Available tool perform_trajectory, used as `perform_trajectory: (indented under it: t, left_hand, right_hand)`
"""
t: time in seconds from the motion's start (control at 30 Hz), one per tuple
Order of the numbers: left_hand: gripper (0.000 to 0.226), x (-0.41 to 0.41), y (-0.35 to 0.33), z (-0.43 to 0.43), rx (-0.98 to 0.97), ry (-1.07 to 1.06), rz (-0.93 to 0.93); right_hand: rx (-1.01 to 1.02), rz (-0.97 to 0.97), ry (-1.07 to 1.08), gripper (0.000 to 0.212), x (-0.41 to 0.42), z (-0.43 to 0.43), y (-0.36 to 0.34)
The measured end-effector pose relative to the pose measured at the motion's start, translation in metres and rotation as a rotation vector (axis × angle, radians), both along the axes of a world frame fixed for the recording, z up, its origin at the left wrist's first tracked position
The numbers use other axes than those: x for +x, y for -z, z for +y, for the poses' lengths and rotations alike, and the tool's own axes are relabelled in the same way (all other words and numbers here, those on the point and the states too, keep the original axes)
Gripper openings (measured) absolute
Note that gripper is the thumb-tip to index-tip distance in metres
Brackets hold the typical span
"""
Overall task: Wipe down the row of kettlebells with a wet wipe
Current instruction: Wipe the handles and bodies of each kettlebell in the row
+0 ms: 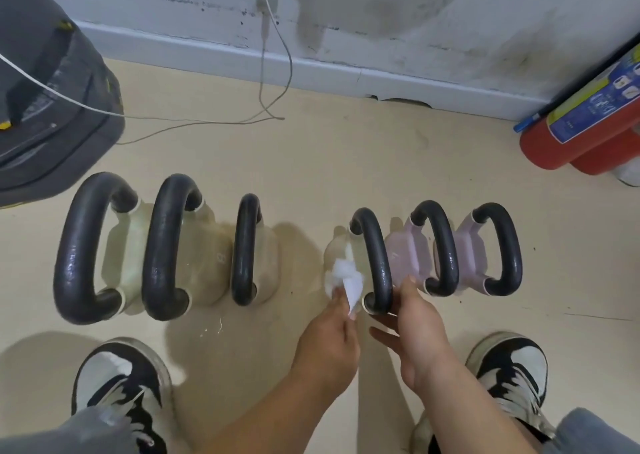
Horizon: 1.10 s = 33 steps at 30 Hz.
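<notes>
Head view. Six kettlebells point(246, 249) stand in a row on the floor point(346, 163), dark handles uppermost: four cream bodies to the left, two lilac to the right. The left hand point(329, 343) pinches a crumpled wet wipe point(341, 277) in curled fingers and holds it against the cream body of the fourth kettlebell point(375, 263), just left of its handle. The right hand point(419, 322) grasps nothing — its thumb lies against the near end of that handle and its fingers are fairly straight below.

Handling: the weights are judged heavy and rigid, unlikely to shift under a wipe; the looped handle is the natural hold for steadying or tilting. The wipe is soft, light and damp, apt to bunch, and probably needs re-spreading. The handles show a sheen and may be slippery.

Surroundings: the first lilac body sits close against the fourth handle, leaving little room on that side; the gap to the left is wider. Two shoes point(121, 384) flank the arms. A grey bag-like object point(52, 90), red fire extinguishers point(581, 135) and a thin white cable point(277, 55) lie behind the row — all well apart from the work
</notes>
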<state>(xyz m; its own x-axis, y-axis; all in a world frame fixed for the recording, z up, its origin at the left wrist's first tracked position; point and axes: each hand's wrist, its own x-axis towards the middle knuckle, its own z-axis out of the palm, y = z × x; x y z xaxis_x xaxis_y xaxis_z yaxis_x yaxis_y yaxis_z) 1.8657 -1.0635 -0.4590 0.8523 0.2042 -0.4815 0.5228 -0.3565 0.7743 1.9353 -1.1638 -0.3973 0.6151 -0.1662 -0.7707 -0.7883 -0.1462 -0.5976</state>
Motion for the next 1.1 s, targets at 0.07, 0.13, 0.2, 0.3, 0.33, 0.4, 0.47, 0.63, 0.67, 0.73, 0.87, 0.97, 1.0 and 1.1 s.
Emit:
perform_trajectory:
  t: [0.07,0.13,0.2,0.3,0.33,0.4,0.47,0.63,0.67,0.73,0.87,0.97,1.0,1.1]
  left_hand:
    - [0.028,0.006,-0.014,0.003,0.007,-0.105,0.002]
    - [0.037,0.026,-0.035,0.01,-0.056,-0.27,-0.025]
    - [0.039,0.052,-0.05,0.014,-0.187,-0.347,-0.046]
    - [0.037,0.067,-0.059,0.009,-0.412,-0.288,0.012]
    - [0.035,0.065,-0.059,0.007,-0.484,-0.283,0.044]
    - [0.034,0.059,-0.059,0.0,-0.617,-0.318,0.1]
    - [0.033,0.055,-0.065,-0.005,-0.689,-0.38,0.162]
    - [0.027,0.072,-0.08,0.007,-0.741,-0.54,0.246]
    - [0.021,0.077,-0.081,0.012,-0.735,-0.602,0.266]
    - [0.012,0.085,-0.085,0.023,-0.648,-0.644,0.269]
    - [0.026,0.099,-0.098,0.041,-0.18,-0.519,-0.059]
    - [0.039,0.11,-0.099,0.041,0.095,-0.229,-0.375]
    - [0.041,0.115,-0.095,0.039,0.175,-0.103,-0.457]
    - [0.027,0.119,-0.068,0.032,0.358,0.337,-0.459]
  right_hand:
    - [-0.017,-0.017,0.008,0.055,0.0,-0.001,-0.001]
    - [-0.02,-0.044,0.04,0.053,0.001,-0.001,-0.002]
    - [-0.01,-0.07,0.062,0.052,0.001,-0.002,0.0]
    - [0.016,-0.089,0.084,0.052,0.002,-0.002,0.003]
    - [0.03,-0.089,0.098,0.052,0.002,-0.002,0.004]
    - [0.06,-0.085,0.127,0.048,0.001,-0.004,0.003]
    - [0.086,-0.087,0.148,0.047,0.001,-0.005,0.002]
    - [0.091,-0.062,0.206,0.036,0.003,-0.009,0.002]
    - [0.083,-0.055,0.214,0.034,0.003,-0.009,0.002]
    - [0.076,-0.051,0.213,0.038,0.005,-0.008,0.0]
    - [0.091,-0.062,0.225,0.036,0.004,-0.004,-0.002]
    - [0.11,-0.043,0.263,0.028,0.002,-0.004,-0.002]
    - [0.123,-0.034,0.275,0.026,0.001,-0.006,-0.001]
    - [0.143,-0.02,0.302,0.025,0.0,-0.012,-0.001]
